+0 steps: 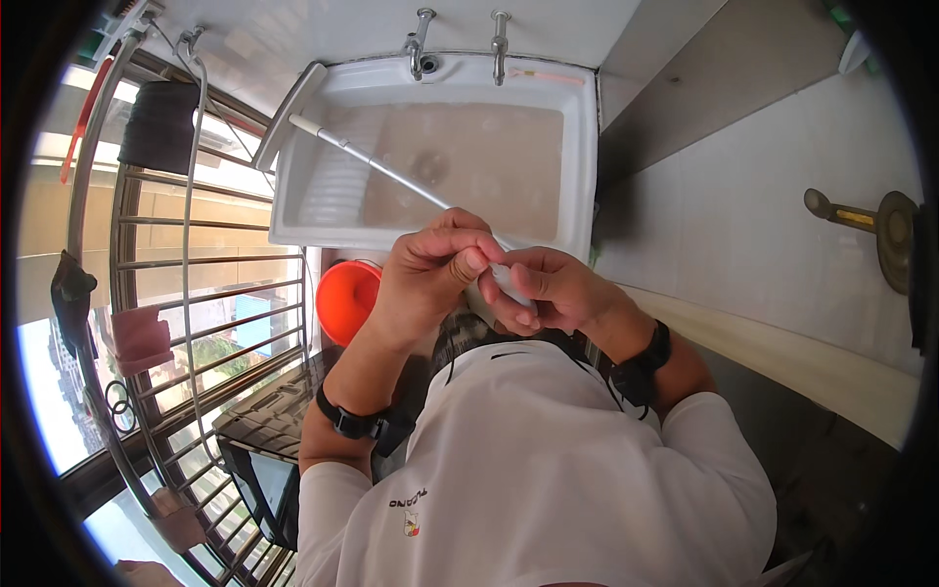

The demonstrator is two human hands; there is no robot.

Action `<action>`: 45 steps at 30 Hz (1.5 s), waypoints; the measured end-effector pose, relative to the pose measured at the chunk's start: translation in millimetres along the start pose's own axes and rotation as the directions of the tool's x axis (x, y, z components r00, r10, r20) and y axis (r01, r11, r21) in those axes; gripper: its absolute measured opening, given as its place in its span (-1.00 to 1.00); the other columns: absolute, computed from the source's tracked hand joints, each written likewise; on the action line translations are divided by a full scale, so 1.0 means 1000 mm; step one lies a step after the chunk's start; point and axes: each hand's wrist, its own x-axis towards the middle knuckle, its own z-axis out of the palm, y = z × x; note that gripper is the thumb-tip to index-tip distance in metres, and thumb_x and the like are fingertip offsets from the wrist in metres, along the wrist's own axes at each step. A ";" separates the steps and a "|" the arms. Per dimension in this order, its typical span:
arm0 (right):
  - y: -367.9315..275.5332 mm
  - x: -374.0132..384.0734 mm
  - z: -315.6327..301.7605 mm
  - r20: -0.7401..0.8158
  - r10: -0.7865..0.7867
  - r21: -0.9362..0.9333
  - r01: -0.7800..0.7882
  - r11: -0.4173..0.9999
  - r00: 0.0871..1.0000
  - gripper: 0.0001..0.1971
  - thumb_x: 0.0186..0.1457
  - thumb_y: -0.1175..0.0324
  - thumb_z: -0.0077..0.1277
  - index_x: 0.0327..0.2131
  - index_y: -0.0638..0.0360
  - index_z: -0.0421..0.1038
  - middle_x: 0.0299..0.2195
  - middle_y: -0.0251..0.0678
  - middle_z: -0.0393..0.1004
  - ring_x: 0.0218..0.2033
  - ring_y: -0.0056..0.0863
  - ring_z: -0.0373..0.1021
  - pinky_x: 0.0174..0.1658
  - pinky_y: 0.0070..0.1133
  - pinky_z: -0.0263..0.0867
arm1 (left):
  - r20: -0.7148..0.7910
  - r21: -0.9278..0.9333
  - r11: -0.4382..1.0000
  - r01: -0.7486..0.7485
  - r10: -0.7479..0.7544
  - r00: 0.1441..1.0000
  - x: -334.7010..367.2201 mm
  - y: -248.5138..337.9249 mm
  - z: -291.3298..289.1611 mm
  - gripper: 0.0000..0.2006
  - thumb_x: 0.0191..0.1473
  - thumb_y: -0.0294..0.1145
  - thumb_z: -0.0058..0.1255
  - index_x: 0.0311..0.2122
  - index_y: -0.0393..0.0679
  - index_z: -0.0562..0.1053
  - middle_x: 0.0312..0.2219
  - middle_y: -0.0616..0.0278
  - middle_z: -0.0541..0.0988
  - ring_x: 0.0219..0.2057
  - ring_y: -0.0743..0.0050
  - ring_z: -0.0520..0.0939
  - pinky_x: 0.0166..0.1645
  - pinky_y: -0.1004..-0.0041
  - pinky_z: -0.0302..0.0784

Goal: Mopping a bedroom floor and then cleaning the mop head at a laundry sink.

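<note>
Both my hands are together in front of my chest, at the near edge of a white sink [293,220]. Between them is the end of a long-handled flat mop: its silver pole [396,177] slants across the sink, and its pale bar-shaped head [290,115] rests against the sink's left rim. My left hand [430,269] is closed, thumb and fingers pinched at the upper end of the pole. The fingers of my right hand [562,289] curl around the white grip [511,286] at that end. My fingers hide part of the grip.
Murky brownish water [469,157] fills the sink, under two metal taps [500,47]. An orange-red bucket [347,301] stands below its left front corner. Window bars [210,259] with a hanging hose line the left. A tiled wall [753,196] with a metal fixture [892,240] is at right.
</note>
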 end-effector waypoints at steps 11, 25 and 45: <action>-0.005 0.007 0.016 -0.230 -0.462 -0.749 0.148 0.646 0.857 -0.67 0.24 0.25 0.05 -0.02 0.24 0.45 -0.55 -0.50 0.41 -0.56 -0.75 0.31 -0.46 -0.71 0.27 | -0.186 0.310 0.950 -0.044 0.106 0.977 0.004 0.011 0.009 -0.85 0.14 -0.41 0.13 -0.22 -0.24 0.60 -0.28 0.33 0.49 -0.36 0.65 0.51 -0.26 0.61 0.44; -0.014 0.001 0.018 -0.223 -0.586 -0.737 0.259 0.625 0.779 -0.61 0.20 0.37 0.07 0.07 0.26 0.32 -0.28 -0.23 0.55 -0.26 -0.55 0.49 -0.31 -0.64 0.43 | -0.408 0.029 0.994 -0.103 0.106 0.907 0.005 0.012 0.002 -0.76 0.20 -0.33 0.09 -0.12 -0.25 0.55 -0.32 0.33 0.51 -0.56 0.75 0.29 -0.50 0.67 0.14; 0.012 0.005 -0.064 -0.381 -0.449 -0.746 0.018 0.666 0.808 -0.70 0.21 0.41 0.05 -0.03 0.16 0.24 -0.23 -0.25 0.48 -0.26 -0.58 0.42 -0.29 -0.64 0.38 | -0.526 -0.276 0.961 0.014 -0.163 0.835 -0.032 -0.024 -0.048 -0.74 0.18 -0.35 0.09 -0.07 -0.24 0.52 -0.35 0.43 0.48 -0.57 0.78 0.23 -0.48 0.66 0.15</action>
